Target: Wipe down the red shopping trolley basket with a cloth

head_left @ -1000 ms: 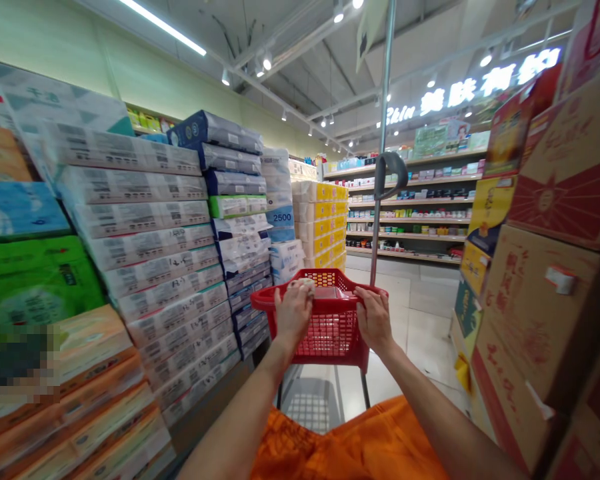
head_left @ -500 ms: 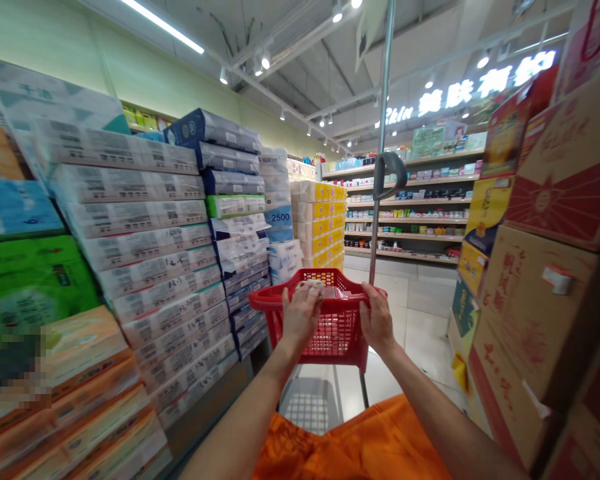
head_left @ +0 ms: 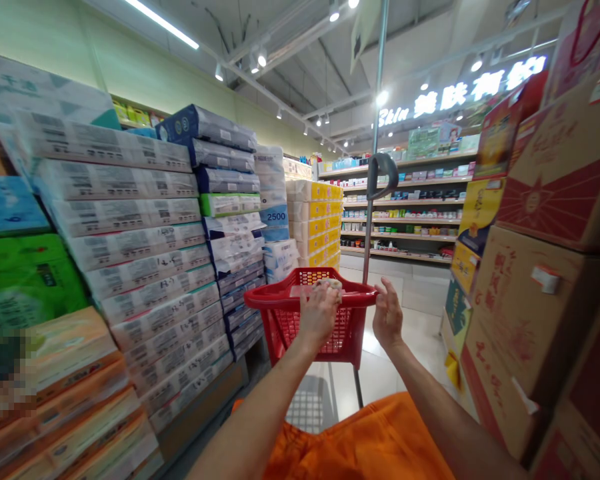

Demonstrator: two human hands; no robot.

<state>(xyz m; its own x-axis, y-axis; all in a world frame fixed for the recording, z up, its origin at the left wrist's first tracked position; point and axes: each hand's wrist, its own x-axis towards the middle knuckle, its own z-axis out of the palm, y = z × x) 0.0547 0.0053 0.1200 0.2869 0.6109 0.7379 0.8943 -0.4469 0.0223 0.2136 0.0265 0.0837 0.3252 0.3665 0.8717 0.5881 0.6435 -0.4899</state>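
Note:
A red plastic shopping cart stands in front of me, its handle bar across the near side. My left hand is on the middle of that bar, fingers curled over it. Just past those fingers shows a small whitish patterned item; whether they touch it is unclear. At the bar's right end, my right hand has its fingers raised and apart, holding nothing. A metal pole with a grey hook-like grip rises beyond the cart's right side.
Stacked tissue packs line the left, with yellow-and-white packs further on. Cardboard boxes are piled close on the right. Ahead, shelves hold small goods. Tiled floor runs between.
My right hand has come off the handle's right end, its fingers lifting and spreading. The cart now appears turned slightly, and my left hand stays on the bar.

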